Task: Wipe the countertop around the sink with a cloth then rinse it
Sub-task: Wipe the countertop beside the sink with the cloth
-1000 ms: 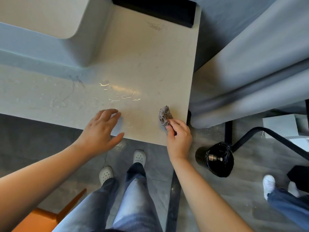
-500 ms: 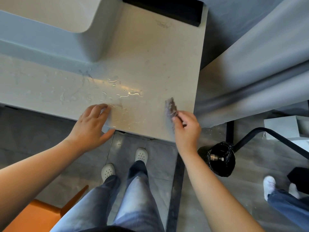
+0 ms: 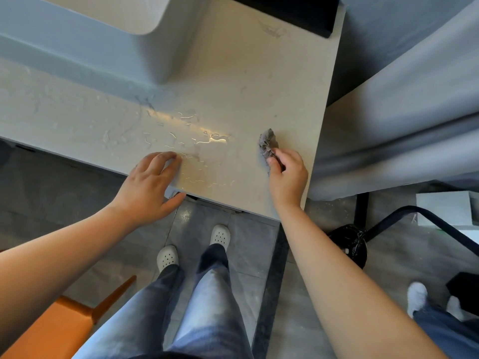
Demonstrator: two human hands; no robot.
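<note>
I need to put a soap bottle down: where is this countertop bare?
The widest bare patch lies on the countertop between the sink wall, the black block behind and the right edge, beyond the cloth. The strip before the sink is bare but streaked with water. The front edge is crowded: the left hand rests there, the right hand holds the cloth.

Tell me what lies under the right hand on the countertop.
A crumpled grey cloth, gripped by the right hand on the countertop; the fingers cover its near end.
</note>
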